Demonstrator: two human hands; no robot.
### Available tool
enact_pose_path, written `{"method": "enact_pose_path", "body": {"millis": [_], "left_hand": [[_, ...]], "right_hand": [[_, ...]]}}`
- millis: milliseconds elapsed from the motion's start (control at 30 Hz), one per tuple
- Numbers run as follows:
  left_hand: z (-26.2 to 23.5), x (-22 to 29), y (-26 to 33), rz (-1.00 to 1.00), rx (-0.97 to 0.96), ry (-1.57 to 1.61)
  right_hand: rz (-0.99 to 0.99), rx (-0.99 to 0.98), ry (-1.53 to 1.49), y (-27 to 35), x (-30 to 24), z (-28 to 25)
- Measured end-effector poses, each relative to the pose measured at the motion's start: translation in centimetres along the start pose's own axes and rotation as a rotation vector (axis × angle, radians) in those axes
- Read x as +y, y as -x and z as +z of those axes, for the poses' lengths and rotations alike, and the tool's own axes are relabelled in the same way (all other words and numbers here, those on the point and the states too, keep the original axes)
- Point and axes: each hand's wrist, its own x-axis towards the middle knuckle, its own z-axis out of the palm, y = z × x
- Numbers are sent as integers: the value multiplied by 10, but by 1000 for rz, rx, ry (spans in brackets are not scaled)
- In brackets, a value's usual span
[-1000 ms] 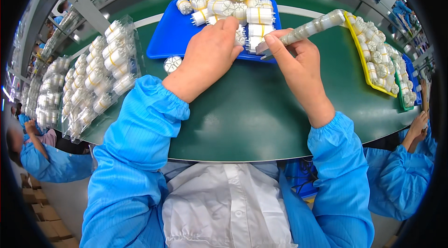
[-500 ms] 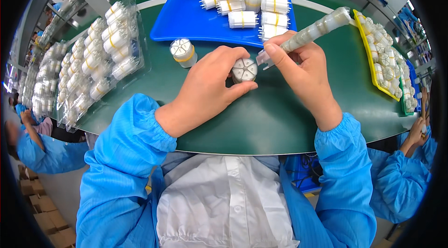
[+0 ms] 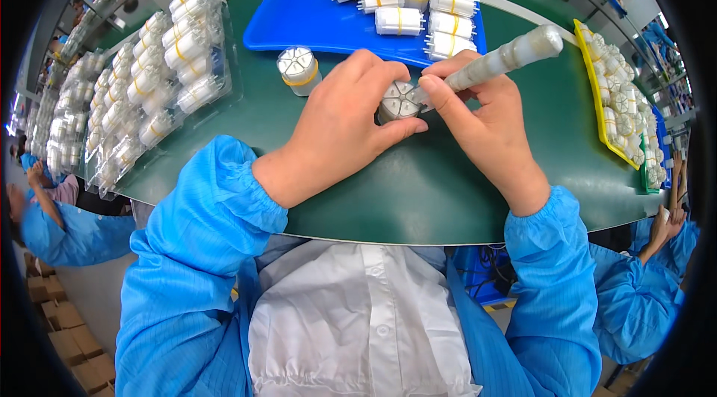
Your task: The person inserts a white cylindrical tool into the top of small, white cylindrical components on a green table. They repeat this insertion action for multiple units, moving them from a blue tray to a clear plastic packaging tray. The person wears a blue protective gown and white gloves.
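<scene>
My left hand [image 3: 336, 115] is closed around a short round cylinder [image 3: 399, 102] that stands on the green table, its top divided into wedge-shaped segments. In my right hand [image 3: 485, 117] is a tool with a thick, pale, wrapped handle [image 3: 515, 57], gripped between thumb and fingers and slanting up to the right. Its narrow lower end meets the right edge of the cylinder's top; my fingers partly hide the contact. Left of my left hand stands another white cylinder [image 3: 299, 72] with a yellow band and the same segmented top.
A blue tray [image 3: 272, 27] at the back holds several banded white cylinders with prongs. Clear plastic trays [image 3: 228, 72] of similar cylinders stand at the left. On the right sits a yellow tray [image 3: 597, 102] of them. Co-workers in blue sleeves [image 3: 650, 285] sit on both sides.
My right hand has brought the tool's lower end onto the cylinder's top edge; before, it was just apart to the right. The view has shifted slightly.
</scene>
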Motion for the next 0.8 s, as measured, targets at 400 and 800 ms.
{"method": "enact_pose_path", "body": {"millis": [400,800], "left_hand": [[9,-1,5,-3,55,160],[8,2,5,-87,-11,239]], "right_hand": [[8,47,-70,-3,7,-3],[8,76,-115,-7,10,-8]]}}
